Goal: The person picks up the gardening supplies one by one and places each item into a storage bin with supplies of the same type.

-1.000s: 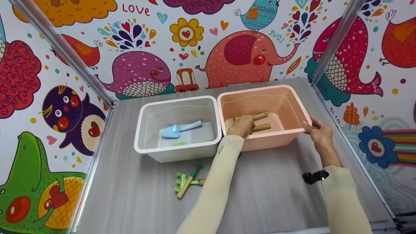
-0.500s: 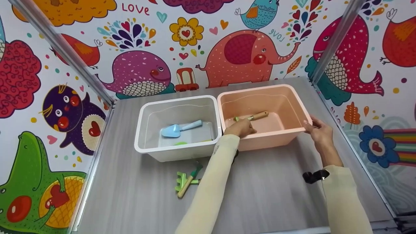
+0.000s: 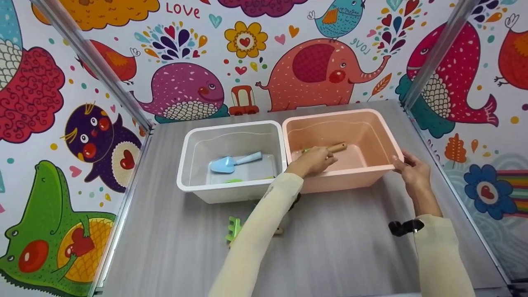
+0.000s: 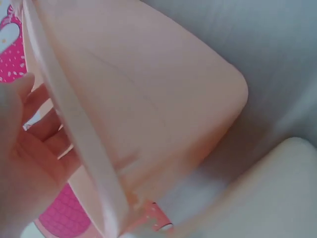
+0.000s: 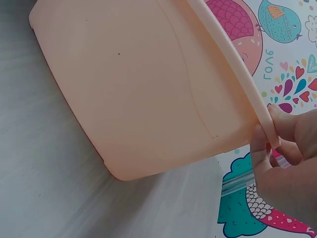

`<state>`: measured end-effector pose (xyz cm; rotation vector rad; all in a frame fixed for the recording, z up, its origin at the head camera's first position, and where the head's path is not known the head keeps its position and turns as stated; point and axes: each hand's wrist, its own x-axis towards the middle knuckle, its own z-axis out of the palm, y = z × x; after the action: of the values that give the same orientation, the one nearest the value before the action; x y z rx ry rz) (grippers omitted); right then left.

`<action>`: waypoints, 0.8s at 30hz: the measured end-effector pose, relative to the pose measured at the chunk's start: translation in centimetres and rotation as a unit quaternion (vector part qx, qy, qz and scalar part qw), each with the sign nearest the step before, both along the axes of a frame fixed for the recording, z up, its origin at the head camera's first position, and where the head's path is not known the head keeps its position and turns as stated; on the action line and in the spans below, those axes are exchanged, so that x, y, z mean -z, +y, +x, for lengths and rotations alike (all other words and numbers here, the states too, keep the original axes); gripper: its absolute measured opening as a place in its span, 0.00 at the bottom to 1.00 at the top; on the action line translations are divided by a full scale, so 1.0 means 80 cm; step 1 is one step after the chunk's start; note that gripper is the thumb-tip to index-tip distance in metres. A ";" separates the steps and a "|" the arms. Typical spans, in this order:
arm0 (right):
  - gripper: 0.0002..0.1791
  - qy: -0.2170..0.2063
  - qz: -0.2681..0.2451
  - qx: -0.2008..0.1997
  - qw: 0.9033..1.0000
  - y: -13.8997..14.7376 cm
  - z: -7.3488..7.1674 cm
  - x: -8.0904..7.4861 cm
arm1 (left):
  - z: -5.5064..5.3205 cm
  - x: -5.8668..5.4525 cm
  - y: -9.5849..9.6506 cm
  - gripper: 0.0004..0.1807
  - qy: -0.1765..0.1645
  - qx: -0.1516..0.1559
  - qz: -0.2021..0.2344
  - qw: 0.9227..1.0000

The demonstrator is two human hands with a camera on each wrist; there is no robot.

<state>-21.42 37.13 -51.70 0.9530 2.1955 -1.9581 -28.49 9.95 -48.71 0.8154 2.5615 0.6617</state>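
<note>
My left hand (image 3: pixel 314 160) reaches over the front rim of the peach plastic bin (image 3: pixel 342 181), its fingers loosely bent. In the left wrist view, nothing shows between its thumb and fingers. Just beyond the fingers, a garden tool with a wooden handle (image 3: pixel 337 147) lies in the bin; its green end is partly behind the hand. The near wall hides part of the bin's floor. At the bin's right front corner, my right hand (image 3: pixel 412 171) pinches the rim, with thumb and fingers on either side of it.
A white bin (image 3: pixel 231 194) stands against the peach one's left side, holding a light blue toy trowel (image 3: pixel 222 165) and something green (image 3: pixel 234 180). On the table (image 3: pixel 342 247), a green toy rake (image 3: pixel 234 227) is partly hidden by the left sleeve. Patterned walls (image 3: pixel 243 74) enclose the table.
A second wooden handle by my left hand in the peach bin has gone from sight. The left hand drew back, then shifted slightly right. My right hand keeps its hold on the rim.
</note>
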 end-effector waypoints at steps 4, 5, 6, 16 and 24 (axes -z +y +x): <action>0.38 0.002 -0.005 0.005 1.000 0.000 -0.001 0.001 | 0.005 -0.007 -0.003 0.16 0.054 0.005 0.006 0.999; 0.38 0.007 -0.003 0.007 1.000 0.000 -0.001 0.002 | 0.007 -0.008 -0.004 0.16 0.070 0.004 0.005 0.998; 0.37 0.011 -0.005 0.010 1.000 0.000 0.000 0.003 | 0.009 -0.010 -0.006 0.16 0.089 0.003 0.005 0.996; 0.38 0.022 -0.037 0.024 0.999 -0.002 0.000 0.003 | 0.033 -0.014 -0.035 0.18 0.207 0.019 0.014 0.978; 0.40 0.003 -0.041 0.025 0.999 -0.001 0.001 0.002 | 0.059 -0.018 -0.064 0.16 0.297 0.021 0.012 0.955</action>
<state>-21.34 37.04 -51.88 1.0015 2.0967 -2.0573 -23.73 4.86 -47.25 1.2268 3.0523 0.4856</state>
